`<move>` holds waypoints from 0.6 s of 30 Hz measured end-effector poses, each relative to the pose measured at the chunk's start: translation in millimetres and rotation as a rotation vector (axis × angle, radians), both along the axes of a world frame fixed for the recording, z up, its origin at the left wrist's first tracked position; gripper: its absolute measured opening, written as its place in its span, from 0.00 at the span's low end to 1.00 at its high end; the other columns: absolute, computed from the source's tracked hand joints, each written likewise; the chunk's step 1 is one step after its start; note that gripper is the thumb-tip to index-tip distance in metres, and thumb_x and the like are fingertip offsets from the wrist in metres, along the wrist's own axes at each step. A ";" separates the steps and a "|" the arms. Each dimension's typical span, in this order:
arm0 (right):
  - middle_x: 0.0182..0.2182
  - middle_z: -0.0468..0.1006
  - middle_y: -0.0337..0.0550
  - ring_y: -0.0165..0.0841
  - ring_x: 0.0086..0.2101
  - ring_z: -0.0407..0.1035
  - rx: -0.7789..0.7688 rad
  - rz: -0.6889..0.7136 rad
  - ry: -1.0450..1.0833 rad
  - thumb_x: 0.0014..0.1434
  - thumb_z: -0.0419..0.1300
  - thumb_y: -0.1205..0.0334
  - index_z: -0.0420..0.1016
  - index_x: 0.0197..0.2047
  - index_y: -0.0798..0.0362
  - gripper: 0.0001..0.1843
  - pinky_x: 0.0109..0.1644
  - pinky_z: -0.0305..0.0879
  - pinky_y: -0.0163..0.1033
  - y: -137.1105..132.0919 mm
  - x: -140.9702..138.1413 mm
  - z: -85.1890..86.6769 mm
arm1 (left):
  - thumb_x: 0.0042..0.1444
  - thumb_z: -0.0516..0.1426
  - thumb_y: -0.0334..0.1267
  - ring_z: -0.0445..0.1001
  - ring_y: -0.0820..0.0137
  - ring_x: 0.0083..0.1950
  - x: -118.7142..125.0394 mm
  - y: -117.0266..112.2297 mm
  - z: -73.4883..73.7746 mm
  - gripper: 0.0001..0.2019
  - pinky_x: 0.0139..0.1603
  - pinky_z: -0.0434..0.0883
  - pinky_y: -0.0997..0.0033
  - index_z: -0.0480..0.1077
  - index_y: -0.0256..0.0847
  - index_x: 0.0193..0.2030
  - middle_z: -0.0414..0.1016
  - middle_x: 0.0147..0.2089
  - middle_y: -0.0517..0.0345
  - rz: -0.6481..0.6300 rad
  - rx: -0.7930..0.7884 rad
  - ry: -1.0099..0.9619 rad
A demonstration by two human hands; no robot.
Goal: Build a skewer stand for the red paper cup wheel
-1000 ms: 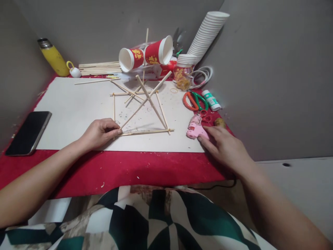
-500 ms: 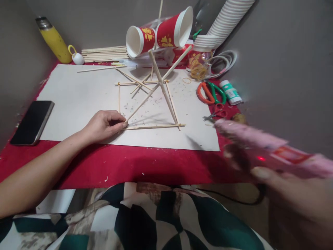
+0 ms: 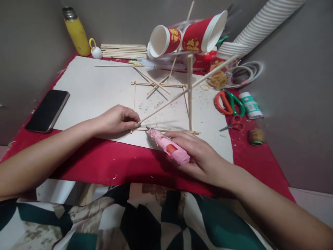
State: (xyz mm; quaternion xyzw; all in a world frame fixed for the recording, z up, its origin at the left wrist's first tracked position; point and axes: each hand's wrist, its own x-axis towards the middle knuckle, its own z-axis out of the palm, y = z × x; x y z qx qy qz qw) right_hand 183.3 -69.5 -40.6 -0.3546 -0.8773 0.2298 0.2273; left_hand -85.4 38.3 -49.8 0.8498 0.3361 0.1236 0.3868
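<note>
My left hand (image 3: 122, 119) pinches the lower end of a slanted wooden stick (image 3: 166, 105) at the near left corner of a stick frame (image 3: 156, 84). My right hand (image 3: 195, 152) is closed around a pink glue gun (image 3: 169, 146), its nozzle pointing at that corner, just right of my left fingertips. Whether the nozzle touches the wood I cannot tell. Another stick (image 3: 190, 93) rises from the near right corner and crosses the slanted one. Two crossed sticks (image 3: 156, 83) lean at the far side of the frame. White board (image 3: 78, 90) lies underneath.
Red-and-white paper cups (image 3: 197, 34) hang above the back. Scissors (image 3: 235, 104), small scissors (image 3: 234, 124), a white-green bottle (image 3: 250, 105) and a twine spool (image 3: 256, 136) lie right. A phone (image 3: 48, 110), yellow bottle (image 3: 77, 36) and stick bundle (image 3: 123, 51) lie left and behind.
My right hand has brought the glue gun in from the right to the frame's near left corner. My left hand keeps its pinch there. The whole view has shifted.
</note>
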 end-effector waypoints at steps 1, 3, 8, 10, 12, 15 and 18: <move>0.56 0.74 0.56 0.45 0.55 0.70 0.015 0.015 -0.012 0.63 0.56 0.59 0.69 0.57 0.51 0.19 0.56 0.69 0.51 2.7 0.2 -2.9 | 0.57 0.57 0.39 0.74 0.72 0.32 -0.4 1.4 0.3 0.09 0.35 0.68 0.73 0.78 0.39 0.36 0.79 0.31 0.58 -0.007 -0.009 0.002; 0.59 0.71 0.56 0.45 0.59 0.66 0.007 0.039 -0.032 0.63 0.57 0.60 0.69 0.58 0.51 0.21 0.59 0.66 0.52 5.9 2.9 -8.3 | 0.57 0.57 0.38 0.74 0.72 0.32 -0.7 4.3 1.1 0.09 0.34 0.67 0.74 0.78 0.40 0.36 0.78 0.31 0.59 -0.028 -0.033 0.005; 0.61 0.70 0.58 0.46 0.59 0.65 -0.025 0.062 -0.041 0.60 0.59 0.60 0.72 0.53 0.51 0.17 0.59 0.65 0.54 7.8 10.6 -13.2 | 0.55 0.57 0.36 0.72 0.73 0.30 1.0 10.8 4.4 0.08 0.33 0.65 0.74 0.78 0.40 0.35 0.76 0.28 0.61 -0.083 -0.060 0.014; 0.61 0.70 0.57 0.47 0.59 0.65 -0.030 0.058 -0.018 0.60 0.59 0.59 0.73 0.51 0.51 0.15 0.59 0.65 0.54 8.6 11.4 -12.4 | 0.55 0.57 0.36 0.71 0.73 0.29 1.9 11.7 6.3 0.07 0.32 0.65 0.75 0.77 0.40 0.35 0.76 0.28 0.62 -0.092 -0.060 0.020; 0.61 0.70 0.56 0.47 0.60 0.64 -0.044 0.051 0.001 0.60 0.60 0.59 0.74 0.51 0.50 0.16 0.60 0.64 0.53 10.0 11.5 -12.1 | 0.54 0.57 0.36 0.72 0.72 0.29 2.7 11.4 8.6 0.07 0.32 0.65 0.75 0.78 0.41 0.36 0.76 0.28 0.61 -0.101 -0.074 0.024; 0.61 0.70 0.55 0.47 0.61 0.63 -0.073 0.046 -0.010 0.59 0.60 0.59 0.73 0.52 0.48 0.17 0.60 0.65 0.52 12.2 11.8 -13.4 | 0.55 0.57 0.37 0.72 0.72 0.30 3.9 9.7 12.0 0.08 0.32 0.65 0.74 0.78 0.41 0.34 0.76 0.28 0.60 -0.108 -0.091 0.038; 0.61 0.70 0.55 0.47 0.60 0.65 -0.092 0.051 -0.033 0.59 0.60 0.58 0.73 0.52 0.48 0.18 0.59 0.66 0.53 12.9 12.3 -14.3 | 0.57 0.57 0.39 0.72 0.71 0.30 5.6 8.7 13.2 0.10 0.33 0.65 0.74 0.78 0.40 0.31 0.76 0.29 0.58 -0.106 -0.055 0.037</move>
